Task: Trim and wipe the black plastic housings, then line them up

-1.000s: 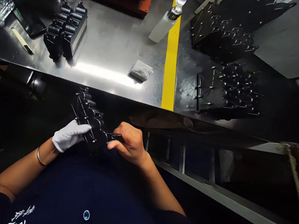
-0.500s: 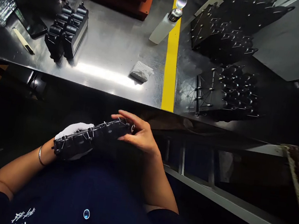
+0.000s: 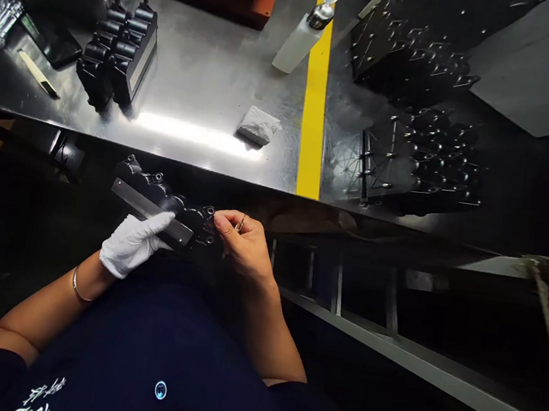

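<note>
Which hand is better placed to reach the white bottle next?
Likely the right hand: it's nearer the white bottle, while the gloved left hand grips the black part.

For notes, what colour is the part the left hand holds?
The part is black, its strip grey; clearest in the head view.

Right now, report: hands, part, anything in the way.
Left hand: gloved, gripping black part. Right hand: bare, at part's end. Silvery strip facing camera. Nothing visibly blocking the hands.

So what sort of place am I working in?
Probably a factory workstation, judging by the metal workbench with its yellow stripe, the clustered black molded parts, and a similar part in the gloved left hand.
</note>
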Available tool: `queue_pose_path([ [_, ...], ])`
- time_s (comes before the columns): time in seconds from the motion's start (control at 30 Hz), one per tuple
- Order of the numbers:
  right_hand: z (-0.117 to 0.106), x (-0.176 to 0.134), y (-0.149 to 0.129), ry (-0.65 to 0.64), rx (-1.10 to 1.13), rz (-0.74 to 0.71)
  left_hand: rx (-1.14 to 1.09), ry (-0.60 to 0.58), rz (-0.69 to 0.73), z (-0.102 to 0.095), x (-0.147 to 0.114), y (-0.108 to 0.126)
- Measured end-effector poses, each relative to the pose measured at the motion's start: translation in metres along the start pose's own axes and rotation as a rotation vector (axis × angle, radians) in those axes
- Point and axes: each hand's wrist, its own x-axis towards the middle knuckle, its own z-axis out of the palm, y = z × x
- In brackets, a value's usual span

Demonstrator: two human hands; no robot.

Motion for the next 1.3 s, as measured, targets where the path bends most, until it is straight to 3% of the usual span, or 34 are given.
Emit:
queue_pose_path([
  [0.17,-0.002,-0.001,-0.005,0.028,-0.104,-0.114,-0.203,0.024,-0.195,0.005,0.003,-0.003],
  [0.27,0.000,-0.003,-0.002,0.148,-0.285,-0.298,-0.325,0.076,-0.290,0.009,0.004,-0.002],
  [0.37,-0.009,-0.001,0.005,0.264,-0.573,-0.474,-0.290,0.057,-0.235,0.001,0.002,0.002],
  [0.43,-0.020,0.003,0.008,0.269,-0.727,-0.464,-0.199,-0.010,-0.174,-0.009,-0.001,0.005],
  [0.53,-0.028,0.004,0.000,0.131,-0.804,-0.493,-0.050,-0.145,-0.128,-0.020,-0.004,0.008],
  [0.67,-0.018,-0.002,-0.024,-0.319,-0.704,-0.724,0.093,-0.267,-0.127,-0.022,-0.005,0.009],
  [0.77,-0.008,-0.004,-0.033,-0.481,-0.691,-0.833,0.142,-0.292,-0.119,-0.019,-0.006,0.008],
  [0.9,-0.005,-0.001,-0.027,-0.344,-0.719,-0.909,0.082,-0.273,-0.112,-0.017,-0.006,0.003],
  [1.13,-0.003,0.002,-0.018,-0.068,-0.847,-0.893,-0.141,-0.058,-0.205,-0.010,-0.008,-0.006],
  [1.3,-0.005,0.006,-0.024,-0.067,-0.830,-0.870,-0.344,0.068,-0.376,0.001,-0.011,0.001],
])
